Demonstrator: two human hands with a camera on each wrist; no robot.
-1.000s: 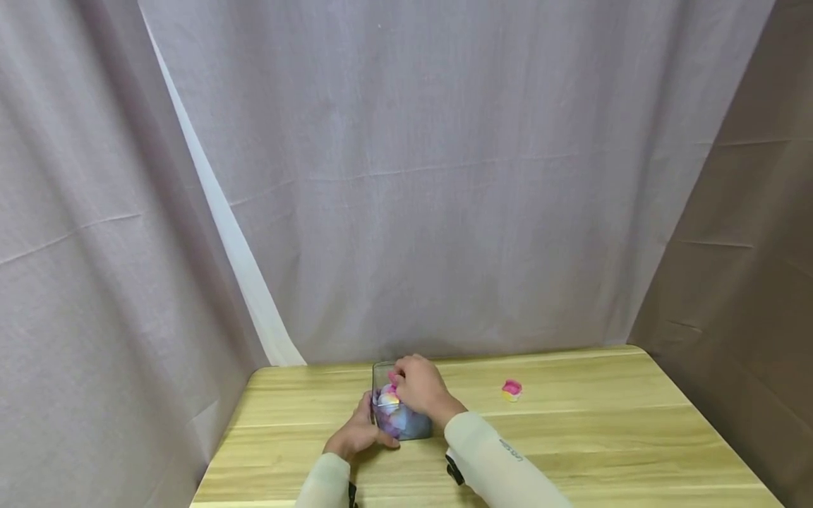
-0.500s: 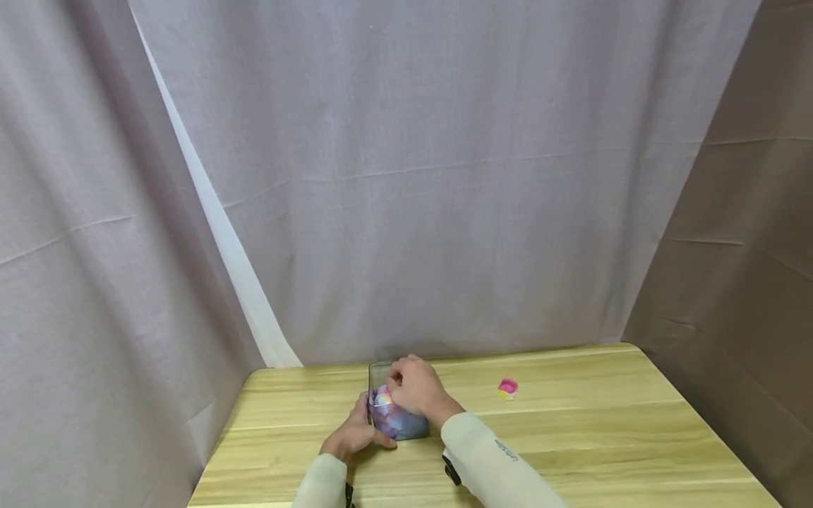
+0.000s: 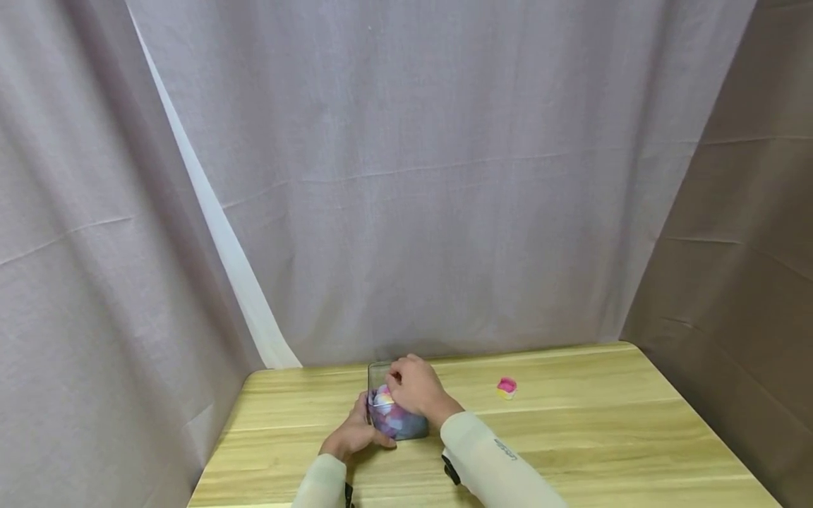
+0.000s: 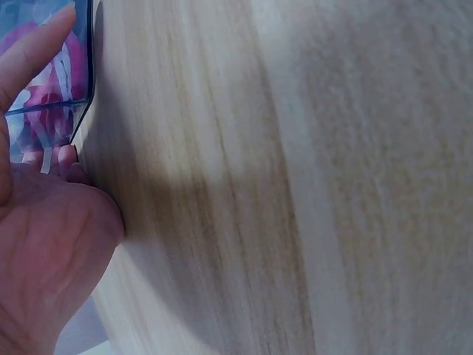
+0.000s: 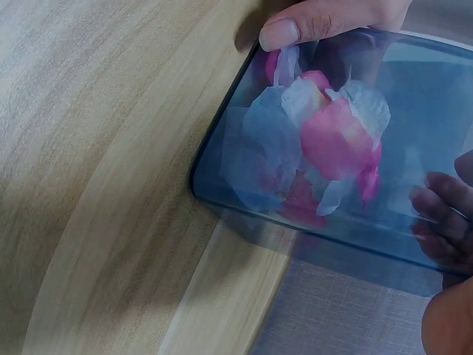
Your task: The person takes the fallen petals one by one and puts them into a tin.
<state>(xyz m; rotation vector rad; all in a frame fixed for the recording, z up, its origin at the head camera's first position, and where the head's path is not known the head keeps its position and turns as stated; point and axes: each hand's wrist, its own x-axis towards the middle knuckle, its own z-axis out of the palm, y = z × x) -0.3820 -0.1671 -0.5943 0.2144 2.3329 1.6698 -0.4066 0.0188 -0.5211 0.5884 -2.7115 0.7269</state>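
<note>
A clear, dark-tinted plastic box (image 3: 406, 427) stands near the table's back edge with pink, white and yellow petals (image 5: 340, 137) gathered in its lower part. My left hand (image 3: 358, 430) grips the box from the left, its thumb along the near side and fingers on the far side. My right hand (image 3: 416, 384) reaches in at the box's top, fingers curled, just above the petals. Through the tinted wall in the right wrist view, the curled fingers (image 5: 443, 211) show, but whether a petal lies between them is unclear.
A pink and yellow petal (image 3: 507, 388) lies on the wooden table (image 3: 571, 437), right of the box. Grey curtains (image 3: 457, 212) hang close behind the table, and a brown curtain (image 3: 730, 282) hangs at the right.
A pink piece seen at my right fingertips a second ago is now out of sight there. My right hand has shifted only slightly; my left hand keeps its grip. The head view has shifted a little.
</note>
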